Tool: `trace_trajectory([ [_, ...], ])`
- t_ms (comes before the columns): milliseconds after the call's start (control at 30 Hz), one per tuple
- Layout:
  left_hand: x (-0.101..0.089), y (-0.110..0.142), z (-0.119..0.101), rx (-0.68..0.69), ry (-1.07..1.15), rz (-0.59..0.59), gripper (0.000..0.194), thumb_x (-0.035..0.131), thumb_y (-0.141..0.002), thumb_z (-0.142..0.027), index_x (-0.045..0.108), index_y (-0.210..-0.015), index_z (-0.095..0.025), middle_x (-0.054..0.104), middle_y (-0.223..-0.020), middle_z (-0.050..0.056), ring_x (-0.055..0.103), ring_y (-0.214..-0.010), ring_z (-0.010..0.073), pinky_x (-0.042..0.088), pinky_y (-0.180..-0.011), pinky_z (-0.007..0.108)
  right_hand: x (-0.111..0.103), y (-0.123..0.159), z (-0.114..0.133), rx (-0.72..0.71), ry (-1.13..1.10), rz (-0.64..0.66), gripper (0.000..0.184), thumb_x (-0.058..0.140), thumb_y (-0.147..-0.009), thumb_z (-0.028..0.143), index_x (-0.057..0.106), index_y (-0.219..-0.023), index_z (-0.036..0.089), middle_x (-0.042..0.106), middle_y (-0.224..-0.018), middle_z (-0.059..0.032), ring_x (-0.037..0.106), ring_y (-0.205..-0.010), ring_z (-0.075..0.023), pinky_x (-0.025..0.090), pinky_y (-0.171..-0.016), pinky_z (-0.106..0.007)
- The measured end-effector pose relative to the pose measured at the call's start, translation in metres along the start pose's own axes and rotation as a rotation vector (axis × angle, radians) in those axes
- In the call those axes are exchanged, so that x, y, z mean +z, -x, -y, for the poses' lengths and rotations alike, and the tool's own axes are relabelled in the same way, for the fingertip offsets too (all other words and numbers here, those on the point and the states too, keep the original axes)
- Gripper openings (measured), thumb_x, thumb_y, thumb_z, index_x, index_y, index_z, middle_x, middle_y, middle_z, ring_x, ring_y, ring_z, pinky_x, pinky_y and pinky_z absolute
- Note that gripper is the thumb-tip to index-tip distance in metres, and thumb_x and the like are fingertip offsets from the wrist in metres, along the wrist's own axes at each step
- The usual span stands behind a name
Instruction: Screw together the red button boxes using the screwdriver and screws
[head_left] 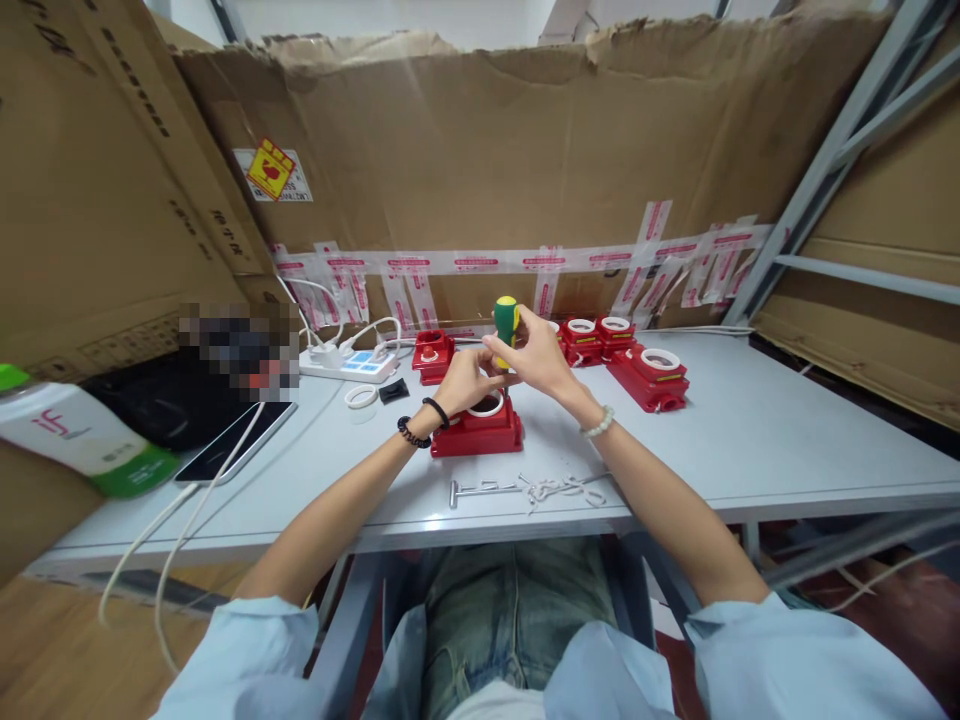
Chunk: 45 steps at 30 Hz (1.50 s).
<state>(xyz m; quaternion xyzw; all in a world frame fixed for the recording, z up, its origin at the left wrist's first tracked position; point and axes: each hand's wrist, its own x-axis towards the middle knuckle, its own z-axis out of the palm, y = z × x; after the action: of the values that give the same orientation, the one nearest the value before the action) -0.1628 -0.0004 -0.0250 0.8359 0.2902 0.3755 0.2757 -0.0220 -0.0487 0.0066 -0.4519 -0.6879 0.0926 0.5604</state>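
A screwdriver [505, 322] with a green and yellow handle stands upright in my right hand [540, 352], whose fingers and thumb are closed on the handle. Below it is a red housing [480, 441] with a white ring [491, 404] on top, lying on the table [750, 430]. My left hand [465, 384] reaches over the housing, its fingertips pinched beside the screwdriver's lower end; what they hold is hidden. The screwdriver's tip is hard to see. In front of the housing lie a T-shaped metal tool [454, 493], several small screws and white cord-like pieces [551, 490].
More red housings [651, 388] stand at the back right, and another red housing [433, 368] stands behind my left hand. To the left are a power strip [352, 366], a loose white ring [361, 396], a black packet [394, 391], a phone [236, 443] and a white-green bottle [90, 435].
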Motion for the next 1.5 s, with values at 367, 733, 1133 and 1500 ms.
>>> trace_trajectory([
  [367, -0.0013, 0.0031, -0.0023, 0.029, 0.061, -0.006, 0.033, 0.073, -0.073, -0.045, 0.063, -0.072, -0.015, 0.069, -0.070, 0.004, 0.066, -0.069, 0.0190, 0.052, -0.069, 0.030, -0.0017, 0.0000, 0.0029, 0.019, 0.022, -0.041, 0.023, 0.064, -0.077, 0.039, 0.053, -0.081, 0.019, 0.061, -0.073, 0.0003, 0.057, -0.068, -0.0159, 0.045, -0.064, -0.029],
  [733, 0.0000, 0.0019, -0.0074, 0.042, 0.072, -0.037, 0.035, 0.074, -0.071, -0.047, 0.063, -0.074, -0.014, 0.069, -0.074, 0.005, 0.065, -0.070, 0.0186, 0.052, -0.068, 0.029, -0.0025, 0.0012, 0.0050, 0.052, 0.005, -0.047, 0.029, 0.064, -0.078, 0.042, 0.061, -0.092, 0.017, 0.064, -0.077, -0.0022, 0.058, -0.069, -0.0171, 0.048, -0.069, -0.033],
  [1133, 0.0012, 0.0009, -0.0053, 0.026, 0.069, -0.037, 0.034, 0.076, -0.069, -0.047, 0.065, -0.072, -0.014, 0.071, -0.073, 0.005, 0.066, -0.072, 0.0198, 0.052, -0.073, 0.031, -0.0049, 0.0027, 0.0075, 0.065, 0.028, -0.048, 0.035, 0.065, -0.079, 0.050, 0.060, -0.095, 0.018, 0.062, -0.073, -0.0002, 0.055, -0.064, -0.0155, 0.045, -0.064, -0.031],
  [1500, 0.0010, 0.0016, -0.0060, 0.047, 0.031, -0.052, 0.033, 0.074, -0.071, -0.046, 0.063, -0.073, -0.015, 0.070, -0.073, 0.004, 0.064, -0.070, 0.0190, 0.052, -0.071, 0.031, -0.0053, 0.0026, 0.0088, 0.053, 0.026, -0.019, 0.033, 0.063, -0.081, 0.050, 0.056, -0.090, 0.019, 0.061, -0.074, 0.0002, 0.055, -0.067, -0.0158, 0.044, -0.064, -0.030],
])
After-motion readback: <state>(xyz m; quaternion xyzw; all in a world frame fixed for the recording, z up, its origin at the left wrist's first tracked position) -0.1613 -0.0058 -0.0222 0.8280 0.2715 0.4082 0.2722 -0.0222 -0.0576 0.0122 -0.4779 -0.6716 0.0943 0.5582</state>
